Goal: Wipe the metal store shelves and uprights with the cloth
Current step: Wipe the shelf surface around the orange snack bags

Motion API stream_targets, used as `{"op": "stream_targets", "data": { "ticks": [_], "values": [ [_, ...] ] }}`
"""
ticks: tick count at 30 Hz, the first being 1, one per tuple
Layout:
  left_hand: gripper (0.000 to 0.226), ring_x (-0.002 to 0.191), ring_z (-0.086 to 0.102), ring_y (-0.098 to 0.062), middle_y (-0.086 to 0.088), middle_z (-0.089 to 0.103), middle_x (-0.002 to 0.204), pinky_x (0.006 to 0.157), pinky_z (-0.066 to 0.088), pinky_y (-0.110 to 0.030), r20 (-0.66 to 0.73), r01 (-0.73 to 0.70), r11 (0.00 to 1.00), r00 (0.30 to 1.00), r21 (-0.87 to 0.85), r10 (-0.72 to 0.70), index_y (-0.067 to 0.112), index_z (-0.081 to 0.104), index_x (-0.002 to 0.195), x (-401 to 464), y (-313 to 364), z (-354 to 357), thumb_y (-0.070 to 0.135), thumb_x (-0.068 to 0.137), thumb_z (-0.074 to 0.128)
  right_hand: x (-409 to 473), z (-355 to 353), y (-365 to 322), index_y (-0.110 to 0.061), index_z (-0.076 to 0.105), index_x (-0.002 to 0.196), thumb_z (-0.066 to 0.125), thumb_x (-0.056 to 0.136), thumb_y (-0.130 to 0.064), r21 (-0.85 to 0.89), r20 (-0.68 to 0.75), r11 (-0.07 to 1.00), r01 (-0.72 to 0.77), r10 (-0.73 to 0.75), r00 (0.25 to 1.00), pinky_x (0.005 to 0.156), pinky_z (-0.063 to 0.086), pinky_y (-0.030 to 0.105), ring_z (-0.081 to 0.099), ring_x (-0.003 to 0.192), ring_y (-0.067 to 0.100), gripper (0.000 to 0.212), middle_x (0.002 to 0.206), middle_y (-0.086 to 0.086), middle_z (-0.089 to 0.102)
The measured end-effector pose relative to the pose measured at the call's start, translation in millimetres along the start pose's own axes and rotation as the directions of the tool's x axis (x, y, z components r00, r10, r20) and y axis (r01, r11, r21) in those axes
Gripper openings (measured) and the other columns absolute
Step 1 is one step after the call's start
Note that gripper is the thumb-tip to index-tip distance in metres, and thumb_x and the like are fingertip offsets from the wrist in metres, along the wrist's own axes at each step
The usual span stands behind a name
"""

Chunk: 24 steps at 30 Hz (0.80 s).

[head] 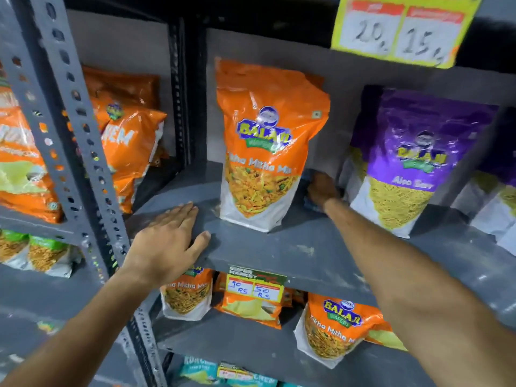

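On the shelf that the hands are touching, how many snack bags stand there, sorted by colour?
Orange bags: 1, the orange bag standing between the hands.
Purple bags: 2, the purple bag to its right and a second one, cut off at the frame's right edge.
Total: 3 on this shelf, as far as the view shows.

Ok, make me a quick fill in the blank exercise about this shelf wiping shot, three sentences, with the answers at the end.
1. The right hand presses a dark cloth on the shelf between the orange pouch and the ____ pouch.
2. The left hand lies flat on the shelf's ____ edge.
3. The perforated upright stands to the ____ of the left hand.

Missing words: purple; front; left
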<state>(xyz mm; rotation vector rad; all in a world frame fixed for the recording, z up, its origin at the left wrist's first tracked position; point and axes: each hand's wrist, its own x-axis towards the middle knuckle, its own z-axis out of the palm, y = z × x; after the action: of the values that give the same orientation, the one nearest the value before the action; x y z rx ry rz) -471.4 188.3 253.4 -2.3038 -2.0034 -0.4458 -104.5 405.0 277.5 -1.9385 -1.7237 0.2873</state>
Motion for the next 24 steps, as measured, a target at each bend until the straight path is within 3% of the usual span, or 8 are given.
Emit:
{"op": "stream_targets", "data": {
  "ticks": [3, 4, 7, 10, 12, 15, 20, 24],
  "values": [
    [0.096, 0.159, 0.022, -0.017, -0.003, 0.025, 0.172, 0.131, 0.017, -0.035, 0.001, 0.002, 1.0, 1.0, 0.014, -0.002, 0.016, 0.028, 0.163, 0, 0, 2, 0.073, 0.089, 0.005, 24, 13, 5, -0.022, 0.068, 0.119, 0.049, 0.092, -0.023, -0.12, 0.098, 0.988, 0.093, -0.081, 0.992, 0.079, 0.054, 0.025, 0.067, 0.103, 0.03, 0.033, 0.119, 0.009, 0.071],
    [0.095, 0.159, 0.022, -0.017, -0.003, 0.025, 0.172, 0.13, 0.018, -0.036, -0.001, 0.0, 1.0, 1.0, 0.018, 0.0, 0.016, 0.028, 0.163, 0, 1, 2, 0.073, 0.09, 0.006, 21, 10, -2, -0.023, 0.068, 0.118, 0.05, 0.092, -0.024, -0.135, 0.104, 0.983, 0.122, -0.108, 0.989, 0.077, 0.052, 0.027, 0.067, 0.104, 0.032, 0.031, 0.121, 0.011, 0.071],
    [0.09, 0.159, 0.023, -0.019, -0.003, 0.026, 0.172, 0.129, 0.019, -0.036, -0.008, -0.005, 1.0, 1.0, 0.029, 0.006, 0.016, 0.028, 0.163, 0, 1, 1, 0.07, 0.093, 0.011, 27, 8, 0, -0.03, 0.063, 0.121, 0.045, 0.091, -0.036, -0.212, 0.102, 0.964, 0.162, -0.143, 0.985, 0.089, 0.053, 0.043, 0.064, 0.112, 0.038, 0.035, 0.128, 0.015, 0.068],
    [0.093, 0.159, 0.023, -0.019, -0.004, 0.027, 0.172, 0.13, 0.019, -0.037, 0.001, -0.011, 0.999, 1.0, 0.03, 0.011, 0.015, 0.029, 0.163, -1, 3, -1, 0.072, 0.092, 0.009, -4, -4, -15, -0.036, 0.062, 0.117, 0.034, 0.1, -0.038, -0.219, 0.129, 0.955, 0.198, -0.173, 0.976, 0.096, 0.05, 0.046, 0.062, 0.114, 0.039, 0.032, 0.13, 0.016, 0.067],
    [0.096, 0.159, 0.023, -0.019, -0.005, 0.027, 0.172, 0.131, 0.02, -0.038, 0.008, -0.011, 1.0, 1.0, 0.023, 0.011, 0.015, 0.029, 0.163, -1, 3, -3, 0.073, 0.09, 0.007, -34, -14, -29, -0.034, 0.061, 0.129, 0.032, 0.105, -0.034, -0.242, 0.108, 0.948, 0.205, -0.184, 0.977, 0.096, 0.045, 0.043, 0.06, 0.121, 0.037, 0.038, 0.136, 0.013, 0.064],
    [0.103, 0.159, 0.023, -0.021, -0.006, 0.028, 0.172, 0.131, 0.019, -0.039, 0.026, -0.013, 1.0, 1.0, 0.004, 0.013, 0.013, 0.029, 0.163, -2, 5, -6, 0.076, 0.086, 0.004, -79, -22, -38, -0.032, 0.061, 0.133, 0.041, 0.097, -0.015, -0.231, 0.106, 0.941, 0.245, -0.226, 0.968, 0.082, 0.045, 0.034, 0.061, 0.12, 0.036, 0.044, 0.139, 0.009, 0.064],
    [0.095, 0.159, 0.022, -0.021, -0.005, 0.026, 0.172, 0.13, 0.018, -0.038, 0.033, 0.004, 1.0, 0.999, -0.015, -0.003, 0.014, 0.028, 0.163, -4, 7, -10, 0.073, 0.09, 0.011, -148, -35, -26, -0.028, 0.061, 0.126, 0.046, 0.09, -0.005, -0.167, 0.123, 0.935, 0.314, -0.296, 0.947, 0.082, 0.055, 0.045, 0.064, 0.107, 0.039, 0.045, 0.12, 0.017, 0.066],
    [0.091, 0.159, 0.022, -0.021, -0.004, 0.025, 0.173, 0.13, 0.019, -0.039, 0.043, 0.009, 1.0, 0.999, -0.011, -0.008, 0.014, 0.026, 0.164, -7, 9, -14, 0.072, 0.094, 0.013, -196, -40, -7, -0.023, 0.053, 0.144, 0.041, 0.102, -0.006, -0.181, 0.165, 0.889, 0.421, -0.394, 0.904, 0.114, 0.034, 0.036, 0.044, 0.14, 0.026, 0.047, 0.151, 0.006, 0.051]
  ]
}}
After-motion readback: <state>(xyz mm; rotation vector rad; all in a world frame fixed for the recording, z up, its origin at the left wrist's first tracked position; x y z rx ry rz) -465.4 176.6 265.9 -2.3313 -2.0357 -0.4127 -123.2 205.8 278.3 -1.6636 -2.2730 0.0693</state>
